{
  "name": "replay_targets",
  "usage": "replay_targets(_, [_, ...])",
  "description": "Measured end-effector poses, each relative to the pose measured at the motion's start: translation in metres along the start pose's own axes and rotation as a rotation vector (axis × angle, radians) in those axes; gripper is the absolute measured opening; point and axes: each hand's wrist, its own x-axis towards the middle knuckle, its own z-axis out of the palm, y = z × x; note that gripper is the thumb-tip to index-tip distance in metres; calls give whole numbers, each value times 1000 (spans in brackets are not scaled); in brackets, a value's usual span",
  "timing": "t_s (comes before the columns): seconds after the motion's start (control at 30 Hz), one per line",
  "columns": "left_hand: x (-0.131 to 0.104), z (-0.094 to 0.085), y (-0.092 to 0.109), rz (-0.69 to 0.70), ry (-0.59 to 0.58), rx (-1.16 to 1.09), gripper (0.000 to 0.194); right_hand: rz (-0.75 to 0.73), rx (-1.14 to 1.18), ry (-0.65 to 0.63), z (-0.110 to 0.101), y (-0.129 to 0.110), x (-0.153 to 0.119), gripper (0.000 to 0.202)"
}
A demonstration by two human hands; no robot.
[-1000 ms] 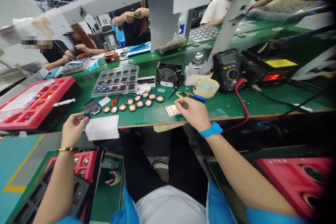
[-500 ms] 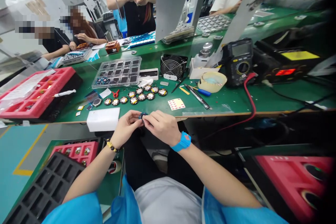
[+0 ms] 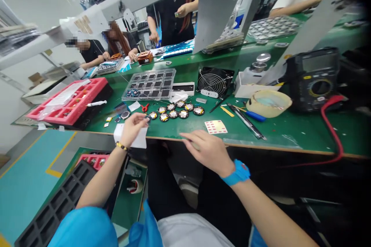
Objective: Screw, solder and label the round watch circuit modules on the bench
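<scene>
My left hand (image 3: 133, 127) is closed over the white foam block near the bench's front edge. Between its thumb and fingertips is a small dark round part (image 3: 147, 118), mostly covered by the fingers. My right hand (image 3: 207, 149), wearing a blue wristband (image 3: 237, 173), hovers at the bench edge to the right, apart from the left. Its fingers stretch leftward with a gap above the thumb, and I see nothing held. Beyond the hands lie several round black-rimmed modules (image 3: 173, 114). The white block (image 3: 139, 137) lies partly under my left hand.
A clear compartment tray (image 3: 149, 85), a fan (image 3: 215, 81), a tape roll (image 3: 269, 103), tweezers (image 3: 246, 121) and a multimeter (image 3: 315, 81) stand on the bench. A pink foam tray (image 3: 69, 100) is at left. A sticker sheet (image 3: 216, 126) lies near my right hand. Co-workers sit and stand opposite.
My hands, earlier together on the small dark part, have separated. The left keeps the part and is up and left; the right has moved right, its fingers straighter. The view has shifted.
</scene>
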Motion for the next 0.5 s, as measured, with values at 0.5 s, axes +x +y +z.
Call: replay_targets(0.5, [177, -50, 8, 105, 321, 571, 27, 453, -296, 129, -64, 57, -16, 21])
